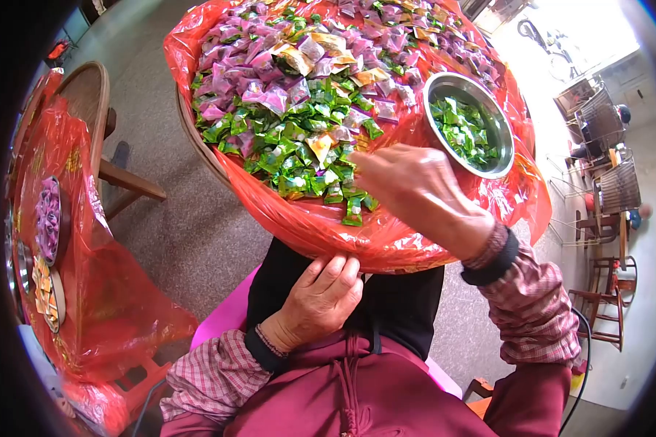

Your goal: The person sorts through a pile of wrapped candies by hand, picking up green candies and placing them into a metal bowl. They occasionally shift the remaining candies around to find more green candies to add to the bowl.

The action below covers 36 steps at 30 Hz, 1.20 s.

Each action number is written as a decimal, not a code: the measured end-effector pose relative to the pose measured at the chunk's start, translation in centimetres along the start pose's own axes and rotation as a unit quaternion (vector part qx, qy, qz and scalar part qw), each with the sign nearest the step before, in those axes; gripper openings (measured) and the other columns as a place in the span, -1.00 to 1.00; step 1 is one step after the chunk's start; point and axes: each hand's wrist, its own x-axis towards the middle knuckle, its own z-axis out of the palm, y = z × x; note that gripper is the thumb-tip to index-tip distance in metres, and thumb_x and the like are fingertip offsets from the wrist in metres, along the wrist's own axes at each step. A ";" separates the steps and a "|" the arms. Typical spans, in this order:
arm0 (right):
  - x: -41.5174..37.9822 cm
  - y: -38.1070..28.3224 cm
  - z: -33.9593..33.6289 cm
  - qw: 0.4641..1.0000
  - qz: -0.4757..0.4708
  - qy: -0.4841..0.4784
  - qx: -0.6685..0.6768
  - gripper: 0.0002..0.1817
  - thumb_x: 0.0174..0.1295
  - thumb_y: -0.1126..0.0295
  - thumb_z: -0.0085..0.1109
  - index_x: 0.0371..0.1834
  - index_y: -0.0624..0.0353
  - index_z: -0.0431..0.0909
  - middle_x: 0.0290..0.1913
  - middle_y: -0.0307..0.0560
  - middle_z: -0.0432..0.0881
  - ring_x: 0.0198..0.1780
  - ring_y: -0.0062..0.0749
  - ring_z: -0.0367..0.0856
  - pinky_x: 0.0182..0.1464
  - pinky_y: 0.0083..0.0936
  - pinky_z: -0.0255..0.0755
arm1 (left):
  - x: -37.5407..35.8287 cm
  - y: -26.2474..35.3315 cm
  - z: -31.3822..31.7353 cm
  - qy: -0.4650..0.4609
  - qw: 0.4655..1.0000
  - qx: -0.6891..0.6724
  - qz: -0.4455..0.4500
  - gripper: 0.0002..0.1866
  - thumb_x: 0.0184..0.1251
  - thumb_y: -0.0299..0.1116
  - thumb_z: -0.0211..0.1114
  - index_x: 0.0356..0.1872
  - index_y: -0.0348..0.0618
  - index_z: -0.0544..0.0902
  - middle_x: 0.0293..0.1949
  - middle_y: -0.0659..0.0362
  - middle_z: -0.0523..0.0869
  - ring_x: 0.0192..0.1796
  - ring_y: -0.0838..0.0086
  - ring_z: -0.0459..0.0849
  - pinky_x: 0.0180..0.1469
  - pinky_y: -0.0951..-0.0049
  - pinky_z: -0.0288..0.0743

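Many small green wrapped packets [299, 156] lie heaped on a round surface covered with a red plastic sheet [270, 207]. Purple wrapped packets [233, 73] spread behind them, with a few yellow-orange packets [321, 148] among them. My right hand [415, 189] reaches over the near right side of the green heap. Its fingers point left and down and are blurred, so what they hold cannot be made out. At the near rim, my left hand [321, 298] has its fingers closed together on the edge of the red sheet. A steel bowl [504, 164] of green packets stands just beyond my right hand.
To the left, a second surface under red plastic [124, 298] carries a dish of purple packets [49, 218] and a dish of orange-and-white packets [49, 295]. A wooden stool [127, 182] stands beside it. Chairs [608, 291] line the right wall.
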 end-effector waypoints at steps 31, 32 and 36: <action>-4.6 3.7 -2.8 0.983 0.140 0.107 -0.046 -0.79 0.30 0.34 0.34 -0.08 0.18 0.64 -0.29 0.01 0.74 -0.24 -0.04 0.76 -0.22 -0.16 0.59 | -0.1 0.0 0.2 0.000 1.000 -0.013 -0.003 -0.69 0.11 -0.42 0.42 -0.10 -0.25 0.66 0.15 -0.11 0.68 0.24 0.04 0.66 0.35 0.01 0.50; -3.8 2.4 -1.9 0.991 0.101 0.090 -0.013 -0.80 0.30 0.37 0.32 -0.09 0.19 0.62 -0.30 -0.01 0.72 -0.24 -0.06 0.75 -0.23 -0.18 0.59 | 0.0 0.0 0.2 -0.001 1.000 -0.017 -0.004 -0.69 0.11 -0.42 0.42 -0.10 -0.25 0.66 0.15 -0.11 0.68 0.24 0.04 0.65 0.36 0.01 0.50; -1.5 -1.4 0.1 0.999 0.000 -0.043 -0.018 -0.82 0.14 0.48 0.23 -0.18 0.19 0.54 -0.40 -0.09 0.59 -0.28 -0.14 0.69 -0.27 -0.24 0.59 | -0.3 -0.3 0.3 0.008 1.000 -0.023 -0.001 -0.70 0.11 -0.42 0.42 -0.11 -0.26 0.65 0.15 -0.13 0.67 0.26 0.02 0.65 0.37 0.00 0.49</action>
